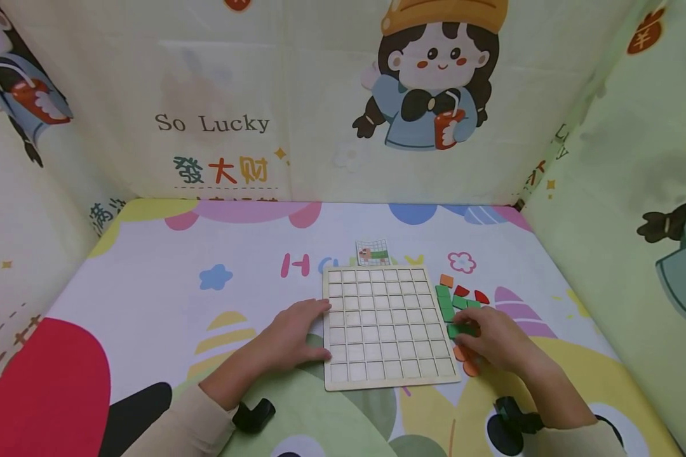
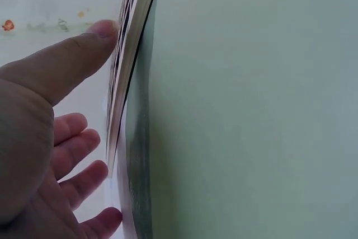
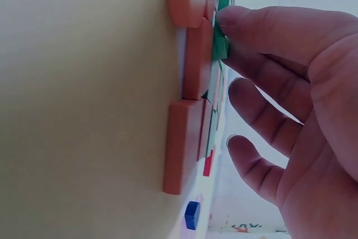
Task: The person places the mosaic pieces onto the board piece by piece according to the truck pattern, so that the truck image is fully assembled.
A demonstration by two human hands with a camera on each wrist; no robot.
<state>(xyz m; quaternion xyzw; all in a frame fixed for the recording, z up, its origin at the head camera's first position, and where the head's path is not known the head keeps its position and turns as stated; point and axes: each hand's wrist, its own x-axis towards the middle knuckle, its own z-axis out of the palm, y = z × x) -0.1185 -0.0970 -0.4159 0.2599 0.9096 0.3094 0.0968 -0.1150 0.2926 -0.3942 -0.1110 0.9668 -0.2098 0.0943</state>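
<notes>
A pale wooden grid board [image 1: 385, 324] lies flat on the patterned cloth, its squares bare. My left hand [image 1: 291, 336] rests along the board's left edge, thumb and fingers spread. The left wrist view shows the thumb [image 2: 84, 48] at the board's side. Right of the board, my right hand [image 1: 497, 333] is over a cluster of small pieces. Thumb and index finger pinch a green block [image 3: 221, 46] in the right wrist view; the other fingers curl loosely, holding nothing. More green blocks [image 1: 444, 301] and orange pieces [image 1: 470, 367] lie about that hand.
Behind the board's far edge lies a small picture card [image 1: 373, 252] with a gridded coloured pattern. Red pieces [image 1: 481, 296] and an orange square [image 1: 446, 280] sit beyond the green blocks. A cartoon-printed cloth wall [image 1: 314, 95] rises at the back and both sides.
</notes>
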